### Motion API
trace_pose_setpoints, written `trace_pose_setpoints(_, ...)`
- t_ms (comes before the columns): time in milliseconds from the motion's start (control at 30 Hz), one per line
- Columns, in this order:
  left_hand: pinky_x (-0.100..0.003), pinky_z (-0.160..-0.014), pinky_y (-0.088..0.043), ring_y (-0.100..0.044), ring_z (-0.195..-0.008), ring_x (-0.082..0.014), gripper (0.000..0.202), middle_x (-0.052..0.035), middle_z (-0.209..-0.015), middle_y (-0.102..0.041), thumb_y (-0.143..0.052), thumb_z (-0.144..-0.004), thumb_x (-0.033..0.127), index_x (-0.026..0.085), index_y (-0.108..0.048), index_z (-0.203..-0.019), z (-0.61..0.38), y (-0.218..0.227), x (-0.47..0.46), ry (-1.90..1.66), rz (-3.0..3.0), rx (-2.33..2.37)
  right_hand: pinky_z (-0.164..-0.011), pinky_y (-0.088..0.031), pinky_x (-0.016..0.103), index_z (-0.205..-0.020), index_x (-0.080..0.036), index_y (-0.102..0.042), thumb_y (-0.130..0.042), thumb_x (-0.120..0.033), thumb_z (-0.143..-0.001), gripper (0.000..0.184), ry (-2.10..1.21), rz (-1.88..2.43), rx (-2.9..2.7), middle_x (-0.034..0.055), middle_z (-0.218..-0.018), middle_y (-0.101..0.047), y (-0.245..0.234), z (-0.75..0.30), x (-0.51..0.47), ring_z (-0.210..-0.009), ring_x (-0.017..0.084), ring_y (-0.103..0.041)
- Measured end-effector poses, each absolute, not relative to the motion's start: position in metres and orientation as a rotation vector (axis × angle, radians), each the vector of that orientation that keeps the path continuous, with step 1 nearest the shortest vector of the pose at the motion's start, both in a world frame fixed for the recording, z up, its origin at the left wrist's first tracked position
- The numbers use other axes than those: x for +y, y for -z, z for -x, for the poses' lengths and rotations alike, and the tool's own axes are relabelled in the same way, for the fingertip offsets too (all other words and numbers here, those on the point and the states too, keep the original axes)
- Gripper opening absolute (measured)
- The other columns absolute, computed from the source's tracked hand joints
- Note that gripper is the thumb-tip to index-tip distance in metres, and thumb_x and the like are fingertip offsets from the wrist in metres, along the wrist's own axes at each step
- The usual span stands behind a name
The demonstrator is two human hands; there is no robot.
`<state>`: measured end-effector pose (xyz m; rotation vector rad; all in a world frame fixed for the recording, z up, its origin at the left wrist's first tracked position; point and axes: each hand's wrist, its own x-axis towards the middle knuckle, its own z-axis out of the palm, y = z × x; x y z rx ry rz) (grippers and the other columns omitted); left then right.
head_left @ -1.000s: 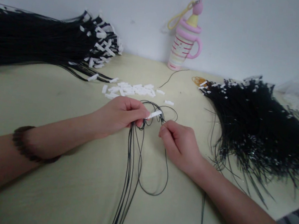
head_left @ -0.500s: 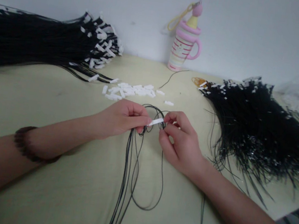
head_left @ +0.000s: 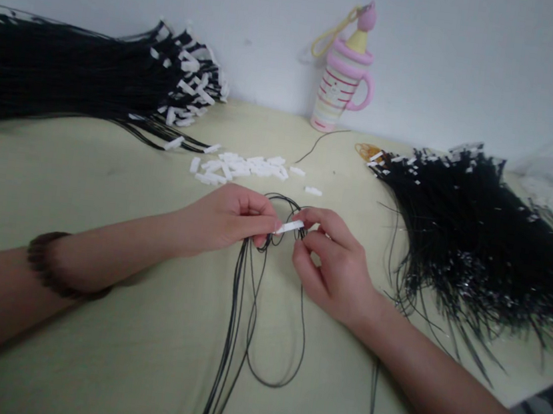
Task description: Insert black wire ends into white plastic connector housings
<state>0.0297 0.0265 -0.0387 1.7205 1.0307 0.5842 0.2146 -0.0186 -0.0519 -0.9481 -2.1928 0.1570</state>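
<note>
Between my two hands is a small white plastic connector housing (head_left: 291, 227), lying nearly level and tilted up slightly to the right. My left hand (head_left: 239, 221) is closed, pinching its left end between thumb and fingers, with several black wires (head_left: 234, 296) hanging below. My right hand (head_left: 333, 258) is closed around thin black wire ends at the housing's right end, with the index fingertip on its top. Whether the wire tips sit inside the housing cannot be seen. One wire loops down between the hands, and others arch behind the housing.
A pile of loose white housings (head_left: 246, 166) lies just beyond my hands. Wires with white housings (head_left: 81, 72) are bundled at left; another black wire bundle (head_left: 484, 239) spreads at right near a clear plastic bag (head_left: 552, 177). A pink-handled cup (head_left: 340, 90) stands by the wall.
The right index finger has shifted slightly left over the top of the housing. The hanging wire loop has swung a little to the right. My left hand stays almost still.
</note>
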Motion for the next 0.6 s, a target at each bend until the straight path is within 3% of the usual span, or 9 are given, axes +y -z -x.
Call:
trace_pose_setpoints(267,-0.017,-0.042,-0.026,-0.038,-0.043,-0.0050,0.021,0.0055,-0.047,-0.052,-0.057,-0.075,0.027,0.016,-0.058,-0.057,-0.0315,0.0367,0.0255,-0.569,-1.701,1.055,-0.075,-0.045,0.034,-0.067,-0.014,-0.051,-0.044,-0.013,-0.080,0.015,-0.169,1.027,-2.219,0.0120,-0.089,-0.053,0.0543,-0.2117,-0.0178,-0.085,0.019,-0.050)
trace_pose_setpoints(600,-0.017,-0.042,-0.026,-0.039,-0.044,-0.0056,0.019,0.0049,-0.049,-0.053,-0.058,-0.075,0.029,0.017,-0.061,-0.060,-0.0302,0.0371,0.0248,-0.582,-1.684,1.050,-0.073,-0.045,0.034,-0.068,-0.015,-0.049,-0.043,-0.013,-0.081,0.015,-0.164,1.034,-2.226,0.0107,-0.089,-0.050,0.0536,-0.2113,-0.0181,-0.084,0.019,-0.049)
